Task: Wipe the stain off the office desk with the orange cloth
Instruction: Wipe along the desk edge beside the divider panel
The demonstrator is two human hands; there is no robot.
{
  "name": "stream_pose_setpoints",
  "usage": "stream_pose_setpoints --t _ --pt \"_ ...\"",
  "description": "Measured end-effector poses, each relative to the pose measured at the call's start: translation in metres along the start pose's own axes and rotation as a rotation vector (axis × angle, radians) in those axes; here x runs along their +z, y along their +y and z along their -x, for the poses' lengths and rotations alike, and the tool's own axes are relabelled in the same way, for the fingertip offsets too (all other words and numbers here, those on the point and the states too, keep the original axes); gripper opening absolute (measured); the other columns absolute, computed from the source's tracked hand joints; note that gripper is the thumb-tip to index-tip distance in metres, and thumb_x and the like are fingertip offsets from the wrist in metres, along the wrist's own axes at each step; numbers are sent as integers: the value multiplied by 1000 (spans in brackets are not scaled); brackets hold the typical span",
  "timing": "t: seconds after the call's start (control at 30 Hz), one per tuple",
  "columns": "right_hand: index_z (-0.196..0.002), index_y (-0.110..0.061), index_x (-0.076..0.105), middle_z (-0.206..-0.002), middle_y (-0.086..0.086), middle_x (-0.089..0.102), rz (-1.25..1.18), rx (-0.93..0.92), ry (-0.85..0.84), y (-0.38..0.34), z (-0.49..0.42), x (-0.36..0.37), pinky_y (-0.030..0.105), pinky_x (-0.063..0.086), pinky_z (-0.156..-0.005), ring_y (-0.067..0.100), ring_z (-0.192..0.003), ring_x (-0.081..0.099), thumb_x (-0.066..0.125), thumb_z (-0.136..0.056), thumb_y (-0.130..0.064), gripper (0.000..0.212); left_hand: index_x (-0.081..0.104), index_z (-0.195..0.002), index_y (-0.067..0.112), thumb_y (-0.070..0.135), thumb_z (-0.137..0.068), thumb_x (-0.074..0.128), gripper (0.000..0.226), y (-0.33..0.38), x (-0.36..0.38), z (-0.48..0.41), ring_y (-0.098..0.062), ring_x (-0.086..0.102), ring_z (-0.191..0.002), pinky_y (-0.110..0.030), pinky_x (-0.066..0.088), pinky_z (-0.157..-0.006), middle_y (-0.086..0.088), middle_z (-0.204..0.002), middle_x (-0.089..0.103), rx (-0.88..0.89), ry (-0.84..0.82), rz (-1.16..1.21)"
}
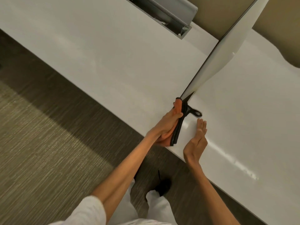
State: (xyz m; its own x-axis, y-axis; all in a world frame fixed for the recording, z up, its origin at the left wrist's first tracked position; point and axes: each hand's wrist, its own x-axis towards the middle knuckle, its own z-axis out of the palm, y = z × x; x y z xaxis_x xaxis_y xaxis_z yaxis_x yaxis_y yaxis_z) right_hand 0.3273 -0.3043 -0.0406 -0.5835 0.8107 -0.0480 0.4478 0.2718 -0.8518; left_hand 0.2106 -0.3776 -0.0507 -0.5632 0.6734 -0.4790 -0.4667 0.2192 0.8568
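An orange cloth [178, 106] with a black edge lies pressed on the white office desk [113, 62] near its front edge, next to the foot of a white divider panel. My left hand [165, 125] grips the cloth and holds it flat on the desk. My right hand [196, 142] rests beside it on the desk, fingers straight and together, holding nothing. A dark loop-shaped mark or strap [195, 112] shows just beyond the cloth; I cannot tell which it is. No clear stain is visible.
A white divider panel [227, 52] stands upright across the desk. A grey cable tray [164, 15] is set into the desk at the back. Brown striped carpet [40, 143] lies below, with my legs and a dark shoe [164, 187] near the desk edge.
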Motion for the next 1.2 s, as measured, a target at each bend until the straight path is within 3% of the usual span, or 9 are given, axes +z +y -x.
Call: stream_pose_setpoints --t 0.1,0.2,0.3,0.5,0.73,0.83,1.0,1.1,1.2 --pt "-152 -13 20 -162 0 13 243 -67 -40 8 -18 -14 17 -7 -118 1 -146 3 13 -103 -36 55 27 -152 12 35 -104 39 54 31 6 -32 -33 47 -130 -43 36 -113 -17 -145 46 19 -31 -65" --pt "-154 -8 9 -163 9 5 511 -147 -120 18 -36 -28 33 -7 -122 12 -150 -4 18 -105 -34 56 20 -155 14 32 -104 41 58 40 7 -40 -25 42 -135 -35 31 -116 -12 -151 39 46 -72 -56" --pt "-154 -8 4 -164 8 4 609 -210 -148 26 -41 -34 31 -9 -121 11 -149 -5 19 -104 -36 59 13 -156 21 36 -99 53 71 27 5 -19 -19 36 -140 -33 28 -117 -4 -157 32 93 -94 -64" --pt "-154 -9 6 -164 7 6 661 -222 -126 29 -41 -30 29 -10 -121 9 -149 -4 17 -104 -36 58 19 -152 37 40 -94 56 69 -23 -8 52 20 49 -110 -9 36 -88 31 -129 46 64 -70 -70" --pt "-155 -9 5 -164 6 5 669 -226 -125 28 -41 -29 33 -6 -123 9 -149 -4 18 -104 -34 58 24 -152 25 39 -95 57 67 6 -4 2 4 52 -111 -16 41 -91 10 -129 50 101 -94 -90" --pt "-155 -10 6 -164 5 6 669 -217 -117 28 -41 -29 30 -7 -122 6 -148 -4 19 -103 -33 58 25 -151 12 32 -97 57 66 25 -2 -32 -12 54 -114 -22 43 -96 -4 -133 52 65 -100 -89" --pt "-155 -15 5 -164 -1 4 678 -217 -114 35 -43 -29 21 -11 -119 -1 -146 -8 18 -104 -37 57 41 -137 9 28 -101 50 41 11 -13 -32 -9 57 -80 -10 49 -63 0 -95 56 20 -129 91" --pt "-155 -17 5 -164 -3 3 686 -218 -104 39 -44 -30 19 -11 -118 -2 -145 -9 17 -104 -39 56 45 -126 17 28 -102 49 27 -13 -16 -13 -8 59 -74 -12 50 -60 0 -89 57 17 -148 191" --pt "-155 -19 4 -164 -5 2 683 -206 -100 41 -44 -30 20 -11 -118 -4 -144 -10 17 -105 -41 57 49 -121 20 28 -101 49 21 -38 -20 10 -7 64 -77 -16 56 -69 0 -94 63 -17 -176 327"
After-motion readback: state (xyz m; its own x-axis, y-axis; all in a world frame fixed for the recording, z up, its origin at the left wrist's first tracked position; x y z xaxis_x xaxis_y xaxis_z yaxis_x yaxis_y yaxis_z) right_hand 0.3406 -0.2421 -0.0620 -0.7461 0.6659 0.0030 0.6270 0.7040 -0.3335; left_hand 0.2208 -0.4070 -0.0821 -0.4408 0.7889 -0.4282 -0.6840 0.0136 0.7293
